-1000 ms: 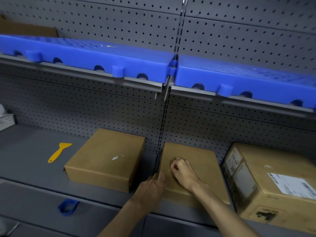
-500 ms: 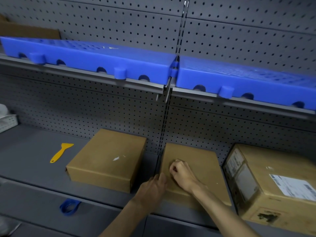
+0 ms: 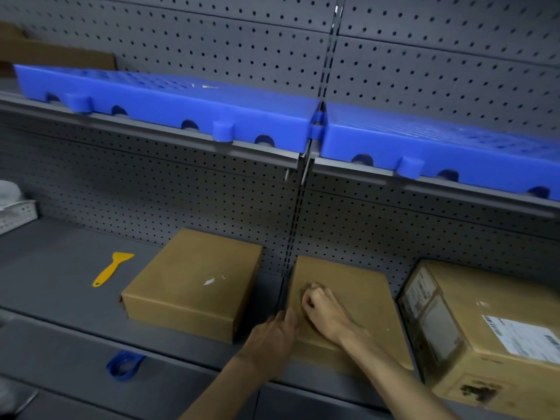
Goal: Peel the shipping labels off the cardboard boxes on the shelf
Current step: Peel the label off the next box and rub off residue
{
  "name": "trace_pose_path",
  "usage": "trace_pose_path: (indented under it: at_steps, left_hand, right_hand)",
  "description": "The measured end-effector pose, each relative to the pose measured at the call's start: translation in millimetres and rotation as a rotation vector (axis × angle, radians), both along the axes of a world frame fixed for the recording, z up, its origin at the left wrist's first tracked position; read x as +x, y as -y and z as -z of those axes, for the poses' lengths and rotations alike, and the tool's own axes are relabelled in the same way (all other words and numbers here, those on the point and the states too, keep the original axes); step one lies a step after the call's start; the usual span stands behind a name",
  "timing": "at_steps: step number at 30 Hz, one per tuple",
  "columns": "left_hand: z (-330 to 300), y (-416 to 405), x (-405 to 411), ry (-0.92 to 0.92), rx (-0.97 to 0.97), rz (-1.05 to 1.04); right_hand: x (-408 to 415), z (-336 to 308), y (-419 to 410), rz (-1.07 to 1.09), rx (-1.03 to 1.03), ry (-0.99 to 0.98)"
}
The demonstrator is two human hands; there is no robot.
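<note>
Middle box (image 3: 360, 301): flat brown cardboard, long axis toward pegboard.
Right hand (image 3: 325, 310): curled, pinching on top.
Left hand (image 3: 272, 338): gripping its left edge.

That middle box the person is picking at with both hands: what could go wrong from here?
The right hand picks at the middle box with bare fingers, so the remnant may tear into scraps like the white bits on the left box. The yellow scraper lies unused. The left hand only steadies a corner, so the box could slide toward the shelf edge.
</note>
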State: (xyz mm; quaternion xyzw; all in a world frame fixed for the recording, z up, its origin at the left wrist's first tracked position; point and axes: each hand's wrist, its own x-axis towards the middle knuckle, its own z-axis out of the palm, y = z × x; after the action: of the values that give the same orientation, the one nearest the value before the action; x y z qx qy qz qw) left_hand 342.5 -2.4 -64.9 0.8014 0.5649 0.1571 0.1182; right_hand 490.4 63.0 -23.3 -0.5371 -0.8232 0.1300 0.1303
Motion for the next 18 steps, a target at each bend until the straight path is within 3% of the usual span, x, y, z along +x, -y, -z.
trace_pose_path:
  at_steps: [18]
  left_hand:
    - [-9.9, 3.3, 0.9, 0.004, -0.026, 0.003]
  right_hand:
    - [4.6, -12.0, -1.3, -0.016, 0.007, 0.066]
